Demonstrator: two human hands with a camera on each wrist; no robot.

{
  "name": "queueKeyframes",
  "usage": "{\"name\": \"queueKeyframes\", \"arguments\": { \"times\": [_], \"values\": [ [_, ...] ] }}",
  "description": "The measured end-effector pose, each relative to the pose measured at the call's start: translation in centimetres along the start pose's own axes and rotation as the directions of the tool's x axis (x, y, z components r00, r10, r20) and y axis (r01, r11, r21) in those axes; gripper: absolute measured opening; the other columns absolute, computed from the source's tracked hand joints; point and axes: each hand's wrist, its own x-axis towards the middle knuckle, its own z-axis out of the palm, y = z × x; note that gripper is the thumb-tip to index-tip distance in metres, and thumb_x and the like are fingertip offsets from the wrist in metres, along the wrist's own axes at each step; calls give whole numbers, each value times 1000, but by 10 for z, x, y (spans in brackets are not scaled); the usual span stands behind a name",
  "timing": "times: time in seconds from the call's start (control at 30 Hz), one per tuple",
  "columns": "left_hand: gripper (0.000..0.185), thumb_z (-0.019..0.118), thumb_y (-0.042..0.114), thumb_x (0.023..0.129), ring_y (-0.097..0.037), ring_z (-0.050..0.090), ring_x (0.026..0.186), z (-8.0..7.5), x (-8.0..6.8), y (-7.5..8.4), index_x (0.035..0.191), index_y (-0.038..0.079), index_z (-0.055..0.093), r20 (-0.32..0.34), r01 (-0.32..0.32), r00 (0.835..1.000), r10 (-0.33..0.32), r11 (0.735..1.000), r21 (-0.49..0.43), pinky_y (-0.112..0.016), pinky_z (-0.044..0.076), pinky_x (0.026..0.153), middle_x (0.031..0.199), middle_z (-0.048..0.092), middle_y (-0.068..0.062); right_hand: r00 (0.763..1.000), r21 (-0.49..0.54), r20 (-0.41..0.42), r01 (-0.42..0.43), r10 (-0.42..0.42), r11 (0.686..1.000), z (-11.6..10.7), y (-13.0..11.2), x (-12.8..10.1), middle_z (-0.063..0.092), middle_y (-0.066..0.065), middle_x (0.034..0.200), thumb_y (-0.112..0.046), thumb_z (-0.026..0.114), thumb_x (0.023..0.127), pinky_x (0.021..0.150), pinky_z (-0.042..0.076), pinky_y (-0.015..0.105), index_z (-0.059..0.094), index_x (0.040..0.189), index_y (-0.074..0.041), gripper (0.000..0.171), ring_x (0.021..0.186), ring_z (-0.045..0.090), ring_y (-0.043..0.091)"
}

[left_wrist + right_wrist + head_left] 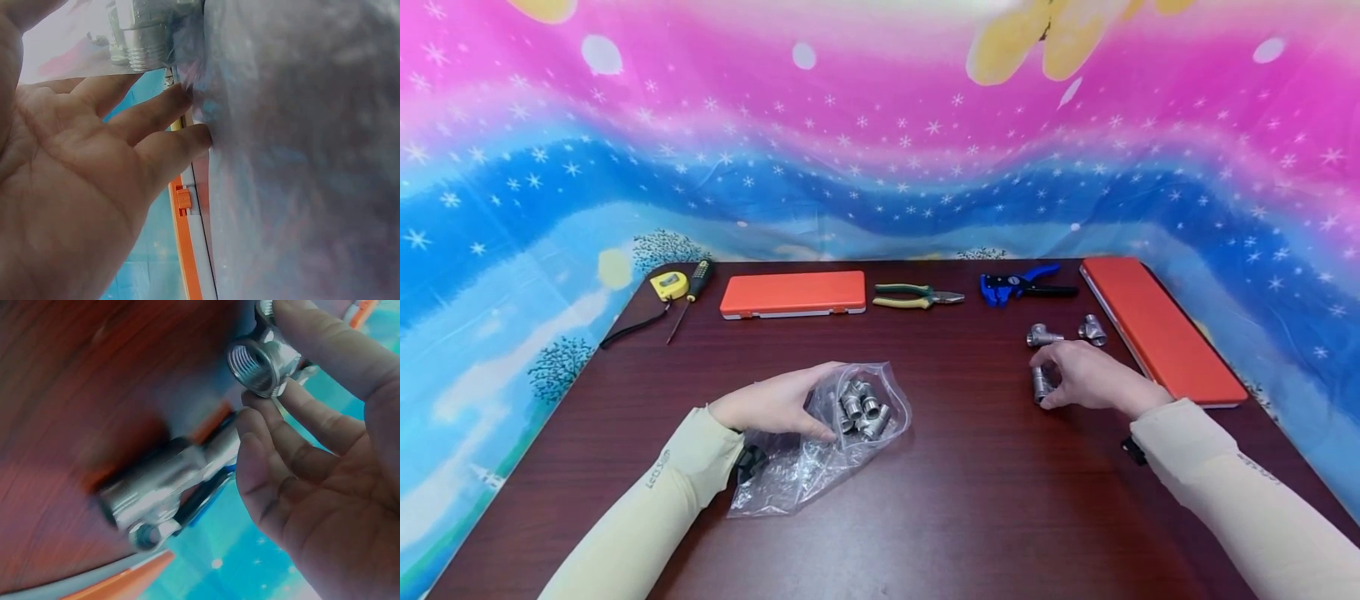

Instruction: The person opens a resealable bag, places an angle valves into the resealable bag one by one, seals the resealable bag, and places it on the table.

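Observation:
My left hand (790, 404) holds the mouth of a clear plastic bag (820, 467) between thumb and fingers. Several metal pipe fittings (861, 408) lie inside it. In the left wrist view the fingers (156, 119) press against the bag (300, 156), with a threaded fitting (144, 37) just above them. My right hand (1078, 375) pinches one metal fitting (1041, 385) at the table surface. The right wrist view shows that threaded fitting (261, 361) between the fingertips (300, 337), and another fitting (165, 490) lying on the table beside it.
Two loose fittings (1043, 336) (1093, 330) lie just behind my right hand. An orange case (1161, 329) runs along the right edge. At the back of the dark table (955, 500) are another orange case (793, 293), pliers (917, 296), a blue tool (1022, 285), a screwdriver (688, 300) and a tape measure (668, 285).

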Motion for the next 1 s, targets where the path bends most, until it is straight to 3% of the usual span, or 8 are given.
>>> {"name": "queueKeyframes", "arguments": {
  "times": [0.23, 0.47, 0.67, 1.0],
  "values": [
    [97, 85, 36, 78, -17, 39, 136, 0, 1, 1, 154, 12, 30, -11, -17, 1000, 18, 1000, 14, -42, 36, 110, 152, 40, -4, 980, 131, -162, 136, -115, 982, -6, -45, -2, 65, 6, 102, -23, 88, 75, 77, 54, 41, 65, 120, -1, 55, 91, 62, 21],
    [97, 85, 35, 78, -16, 38, 137, 0, 1, 1, 154, 12, 30, -7, -15, 1000, 15, 1000, 11, -42, 35, 110, 153, 39, -4, 941, 163, -258, 265, -218, 950, -7, -105, 9, 64, 3, 104, -25, 90, 73, 78, 52, 35, 66, 121, -6, 57, 91, 60, 16],
    [97, 85, 38, 78, -17, 38, 138, -1, 1, 2, 155, 15, 30, -9, -29, 1000, 29, 999, 15, -42, 35, 110, 153, 38, -2, 911, 131, -258, 362, -321, 923, 2, -150, 25, 65, 3, 109, -26, 91, 71, 81, 51, 33, 67, 120, -7, 58, 92, 59, 15],
    [93, 86, 36, 78, -11, 44, 130, -1, 1, -2, 153, 18, 33, -8, -38, 999, 38, 999, -23, -39, 39, 107, 146, 44, 4, 912, 119, -200, 385, -358, 915, 27, -187, 49, 64, 0, 102, -27, 91, 72, 80, 49, 33, 68, 119, -7, 56, 88, 57, 17]
  ]
}}
